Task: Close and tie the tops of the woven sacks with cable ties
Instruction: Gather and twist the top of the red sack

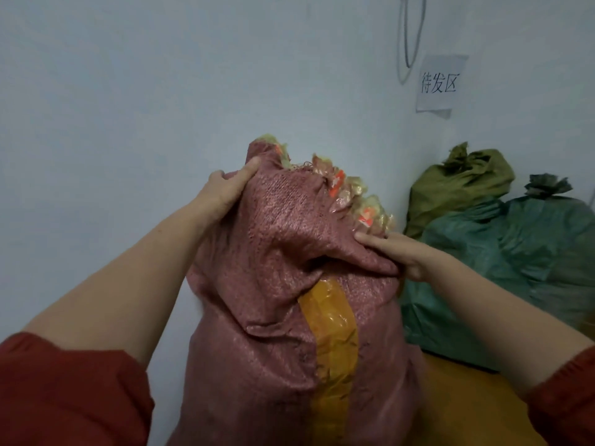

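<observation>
Sack (289,252): reddish weave, yellow tape, seemingly untied

One readable sign: white paper sheet (440,83) stuck on the pale wall (161,91), upper right, handwritten in dark characters "待发区". Orange-red marks on the packets (365,217) at the sack mouth are too blurred to read.

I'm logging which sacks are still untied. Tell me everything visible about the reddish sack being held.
The reddish woven sack stands upright against the pale wall. Its coarse weave is dull red; a wide strip of yellow-brown tape runs down its front. Its top is open and untied, with a frayed yellowish-orange edge. The left hand grips the top's left side, the right hand pinches its right side. No cable tie shows.
</observation>
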